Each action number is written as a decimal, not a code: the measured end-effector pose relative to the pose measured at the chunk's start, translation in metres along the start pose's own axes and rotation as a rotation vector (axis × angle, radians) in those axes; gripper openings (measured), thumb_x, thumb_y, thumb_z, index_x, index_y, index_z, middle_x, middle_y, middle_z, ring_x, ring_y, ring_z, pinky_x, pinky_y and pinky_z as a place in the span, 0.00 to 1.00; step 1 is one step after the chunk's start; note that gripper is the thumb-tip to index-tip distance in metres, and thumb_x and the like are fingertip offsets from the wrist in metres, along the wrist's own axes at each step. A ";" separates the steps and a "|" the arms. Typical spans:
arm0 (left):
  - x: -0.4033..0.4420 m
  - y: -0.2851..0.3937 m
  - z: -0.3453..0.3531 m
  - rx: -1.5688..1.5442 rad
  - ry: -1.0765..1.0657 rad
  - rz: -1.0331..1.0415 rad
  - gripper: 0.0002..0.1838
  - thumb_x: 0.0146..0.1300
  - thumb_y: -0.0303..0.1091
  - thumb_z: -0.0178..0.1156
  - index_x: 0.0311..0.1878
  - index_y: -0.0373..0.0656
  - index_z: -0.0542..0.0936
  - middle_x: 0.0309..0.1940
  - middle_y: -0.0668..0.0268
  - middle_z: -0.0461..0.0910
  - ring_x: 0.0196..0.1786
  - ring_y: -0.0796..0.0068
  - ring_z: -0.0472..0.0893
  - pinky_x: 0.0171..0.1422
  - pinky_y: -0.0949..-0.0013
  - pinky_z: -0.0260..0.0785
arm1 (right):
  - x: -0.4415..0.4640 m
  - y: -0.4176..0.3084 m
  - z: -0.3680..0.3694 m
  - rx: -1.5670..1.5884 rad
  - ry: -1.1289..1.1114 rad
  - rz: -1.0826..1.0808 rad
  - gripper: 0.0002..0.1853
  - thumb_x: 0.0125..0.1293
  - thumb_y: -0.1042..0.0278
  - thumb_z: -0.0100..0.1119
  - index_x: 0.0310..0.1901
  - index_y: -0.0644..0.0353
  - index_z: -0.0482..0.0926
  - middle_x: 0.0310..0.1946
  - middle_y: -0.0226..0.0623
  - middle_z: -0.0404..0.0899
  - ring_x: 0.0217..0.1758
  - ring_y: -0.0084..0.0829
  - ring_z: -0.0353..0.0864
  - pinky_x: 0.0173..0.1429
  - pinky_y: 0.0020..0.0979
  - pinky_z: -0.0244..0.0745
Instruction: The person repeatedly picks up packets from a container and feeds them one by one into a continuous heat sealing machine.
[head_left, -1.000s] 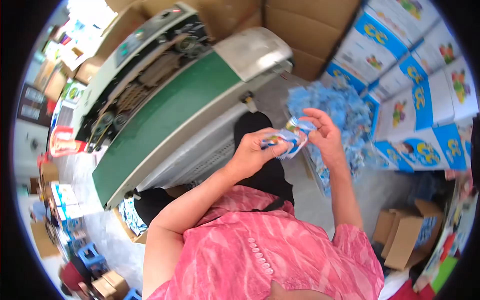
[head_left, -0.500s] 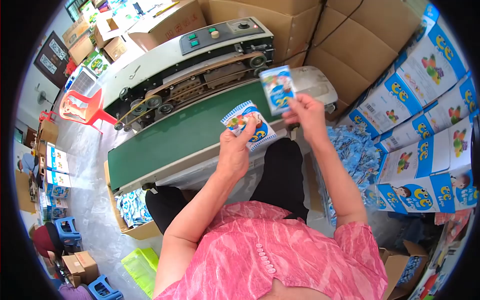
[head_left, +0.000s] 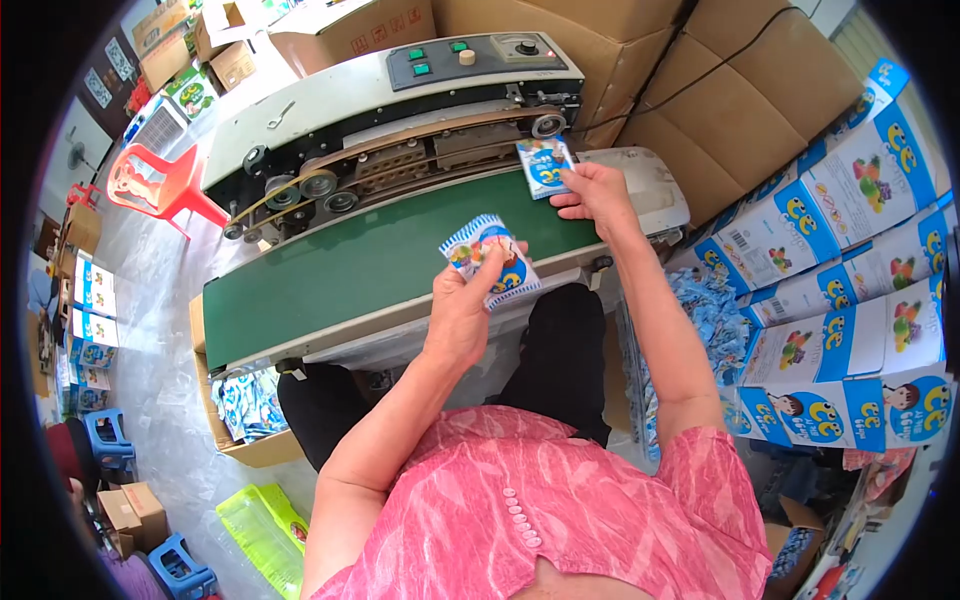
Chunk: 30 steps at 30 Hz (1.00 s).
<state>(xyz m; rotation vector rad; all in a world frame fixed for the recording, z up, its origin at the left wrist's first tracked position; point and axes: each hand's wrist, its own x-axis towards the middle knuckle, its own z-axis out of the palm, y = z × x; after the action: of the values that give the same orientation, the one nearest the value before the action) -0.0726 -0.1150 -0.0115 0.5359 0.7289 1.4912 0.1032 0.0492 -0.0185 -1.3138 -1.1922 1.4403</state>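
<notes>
My left hand [head_left: 464,306] is closed around a few blue-and-white printed candy packets [head_left: 507,277], thumb on top, in front of the belt's near edge. With my right hand [head_left: 598,198] I pinch a single packet [head_left: 544,168] by its lower right corner. Its top edge is up against the sealing machine's [head_left: 400,130] drive belts, near the pulley at the right end. Below that packet runs the green conveyor belt [head_left: 380,275]. Whether the packet's top is between the belts I cannot tell.
Printed cartons [head_left: 800,225] stand stacked at the right, beside a heap of blue packets [head_left: 700,315]. Under the belt's left end is a box of packets [head_left: 250,410]. A red chair [head_left: 165,185] and a green basket [head_left: 265,530] are at the left. Large cardboard boxes [head_left: 740,100] stand behind.
My right hand has carried its packet forward and down, from above the belt to the machine's drive belts. The left hand keeps its packets nearly in place. The view has shifted slightly.
</notes>
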 end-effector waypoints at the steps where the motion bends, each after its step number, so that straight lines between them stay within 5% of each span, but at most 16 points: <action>1: 0.000 0.002 0.002 0.000 0.006 0.001 0.12 0.67 0.34 0.59 0.49 0.39 0.79 0.44 0.63 0.82 0.45 0.78 0.80 0.52 0.71 0.72 | -0.006 -0.001 0.002 -0.236 0.060 -0.183 0.12 0.66 0.68 0.58 0.45 0.67 0.77 0.36 0.37 0.82 0.32 0.25 0.82 0.30 0.25 0.80; 3: 0.003 0.008 0.006 -0.033 0.027 0.046 0.12 0.67 0.35 0.59 0.49 0.38 0.78 0.42 0.65 0.82 0.44 0.79 0.80 0.52 0.72 0.72 | -0.027 -0.012 0.012 -0.702 0.173 -0.558 0.14 0.65 0.66 0.60 0.48 0.67 0.77 0.37 0.37 0.82 0.32 0.24 0.82 0.32 0.25 0.79; 4: 0.005 0.010 0.007 -0.050 0.037 0.068 0.13 0.67 0.35 0.59 0.50 0.38 0.78 0.41 0.66 0.82 0.43 0.79 0.80 0.51 0.73 0.72 | -0.044 -0.016 0.018 -0.700 0.166 -0.560 0.14 0.65 0.66 0.60 0.48 0.67 0.77 0.37 0.37 0.82 0.32 0.24 0.82 0.32 0.25 0.79; 6: 0.013 0.008 0.004 0.010 0.006 0.060 0.13 0.67 0.35 0.59 0.50 0.38 0.78 0.43 0.66 0.81 0.45 0.79 0.80 0.51 0.73 0.72 | -0.081 -0.018 0.026 0.008 -0.357 -0.251 0.17 0.64 0.64 0.62 0.49 0.67 0.78 0.37 0.34 0.83 0.32 0.23 0.82 0.33 0.24 0.78; 11: 0.019 -0.001 0.019 0.239 -0.014 0.118 0.14 0.65 0.32 0.61 0.52 0.39 0.78 0.55 0.64 0.75 0.52 0.78 0.76 0.52 0.74 0.71 | -0.089 0.002 0.016 -0.007 -0.347 -0.317 0.15 0.64 0.62 0.62 0.46 0.65 0.80 0.35 0.32 0.83 0.32 0.22 0.82 0.33 0.24 0.78; 13: 0.019 -0.002 0.021 0.297 0.012 0.161 0.14 0.64 0.31 0.62 0.52 0.39 0.78 0.58 0.64 0.73 0.54 0.78 0.75 0.52 0.74 0.71 | -0.069 -0.013 -0.004 -0.008 -0.047 -0.127 0.13 0.65 0.63 0.61 0.45 0.64 0.80 0.33 0.31 0.83 0.32 0.21 0.82 0.32 0.23 0.79; 16: 0.015 -0.005 0.013 0.355 -0.120 0.257 0.15 0.61 0.27 0.63 0.52 0.40 0.78 0.62 0.63 0.68 0.57 0.76 0.72 0.53 0.74 0.71 | -0.024 -0.007 -0.029 -0.079 0.029 -0.075 0.11 0.65 0.64 0.60 0.43 0.63 0.81 0.34 0.32 0.83 0.32 0.22 0.83 0.31 0.22 0.79; 25: 0.000 -0.013 0.010 0.352 -0.163 0.180 0.15 0.59 0.23 0.64 0.50 0.41 0.79 0.60 0.64 0.71 0.56 0.76 0.73 0.60 0.72 0.66 | 0.020 -0.001 0.007 -0.061 0.016 -0.062 0.12 0.64 0.63 0.61 0.42 0.63 0.81 0.33 0.32 0.83 0.31 0.22 0.82 0.30 0.22 0.78; 30: -0.010 -0.017 0.007 0.400 -0.181 0.166 0.15 0.58 0.22 0.63 0.49 0.41 0.79 0.58 0.63 0.73 0.57 0.75 0.73 0.61 0.71 0.65 | -0.019 -0.005 -0.021 -0.186 0.050 -0.248 0.11 0.63 0.62 0.63 0.40 0.62 0.82 0.31 0.31 0.83 0.30 0.20 0.81 0.30 0.21 0.75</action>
<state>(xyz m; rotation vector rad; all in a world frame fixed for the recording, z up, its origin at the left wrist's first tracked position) -0.0552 -0.1250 -0.0174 1.0430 0.8601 1.4292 0.1262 0.0343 -0.0095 -1.2665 -1.4283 1.1352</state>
